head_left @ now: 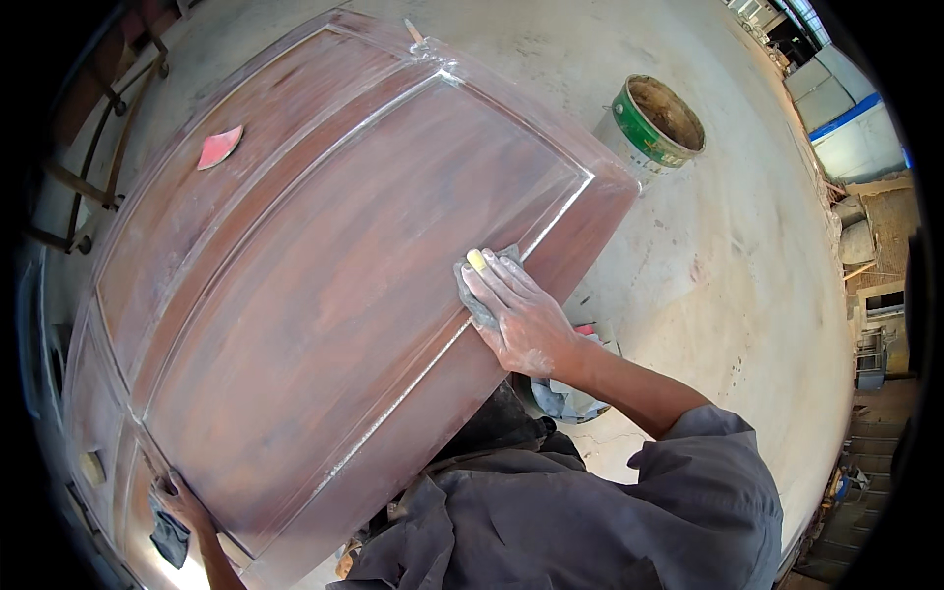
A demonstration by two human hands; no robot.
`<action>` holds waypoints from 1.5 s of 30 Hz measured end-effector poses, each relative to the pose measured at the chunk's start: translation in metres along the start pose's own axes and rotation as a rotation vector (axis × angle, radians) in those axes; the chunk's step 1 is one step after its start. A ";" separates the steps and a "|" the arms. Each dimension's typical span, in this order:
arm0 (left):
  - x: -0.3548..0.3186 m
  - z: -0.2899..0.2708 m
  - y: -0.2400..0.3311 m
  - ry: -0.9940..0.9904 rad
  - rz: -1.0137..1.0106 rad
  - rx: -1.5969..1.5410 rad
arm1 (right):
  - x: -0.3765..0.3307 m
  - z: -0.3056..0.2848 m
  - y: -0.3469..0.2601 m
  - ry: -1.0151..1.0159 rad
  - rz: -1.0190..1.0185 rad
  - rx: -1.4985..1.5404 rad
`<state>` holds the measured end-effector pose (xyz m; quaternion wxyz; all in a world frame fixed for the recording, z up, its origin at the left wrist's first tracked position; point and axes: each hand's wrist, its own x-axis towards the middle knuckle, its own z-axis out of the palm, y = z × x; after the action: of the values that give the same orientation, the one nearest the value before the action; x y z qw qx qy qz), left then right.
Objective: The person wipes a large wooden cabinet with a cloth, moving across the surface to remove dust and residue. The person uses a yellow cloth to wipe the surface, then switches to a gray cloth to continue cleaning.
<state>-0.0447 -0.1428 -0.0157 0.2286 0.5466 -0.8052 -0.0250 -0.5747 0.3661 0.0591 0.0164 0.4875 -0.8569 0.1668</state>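
A large reddish-brown panelled door (324,256) lies before me, with raised mouldings and pale dust along its grooves. My right hand (516,320) presses a dusty grey sheet of sandpaper (476,307) against the moulding near the door's right edge. Its fingers lie close together over the sheet, and one fingertip has a yellow wrap (477,261). At the lower left, my left hand (180,501) rests on the door with its fingers spread apart. A dark grey folded piece (170,539) lies beside that hand, apparently not held.
A red curved scrap (220,147) lies on the door's far left part, and a small tan block (92,468) near its left end. Beyond the right corner stands a green bucket (659,120) on the concrete floor. A wheeled metal frame (108,167) is at left; a container (570,401) sits under my right forearm.
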 end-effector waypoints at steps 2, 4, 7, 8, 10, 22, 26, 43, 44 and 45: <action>0.002 0.002 -0.001 -0.021 0.010 -0.003 | 0.010 -0.008 0.049 0.045 0.010 -0.084; 0.007 0.011 0.005 -0.029 0.011 -0.031 | 0.024 -0.022 0.137 0.081 0.031 -0.449; 0.006 0.012 -0.005 0.003 0.022 -0.028 | 0.039 -0.006 0.119 0.077 0.044 -0.445; 0.004 0.009 -0.009 0.004 0.013 -0.028 | 0.035 0.005 0.076 0.152 0.103 -0.216; 0.002 0.005 -0.009 -0.011 -0.004 -0.045 | 0.022 0.008 0.009 0.050 -0.023 -0.031; 0.002 -0.008 0.022 -0.068 -0.071 0.005 | 0.058 0.028 0.011 0.122 -0.033 -0.036; 0.005 0.002 0.001 -0.034 -0.048 -0.004 | 0.096 0.016 0.124 0.182 0.052 -0.346; -0.004 0.000 0.013 -0.044 -0.098 -0.017 | 0.154 0.065 0.070 0.277 0.084 -0.227; -0.006 -0.005 0.015 -0.052 -0.113 -0.024 | 0.143 0.069 0.020 0.208 -0.027 -0.156; -0.005 -0.006 0.020 -0.058 -0.120 -0.038 | 0.137 0.069 -0.006 0.143 -0.132 -0.091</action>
<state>-0.0578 -0.1292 -0.0064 0.2136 0.5884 -0.7767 -0.0700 -0.6325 0.2286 0.0216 0.1107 0.5283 -0.8263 0.1607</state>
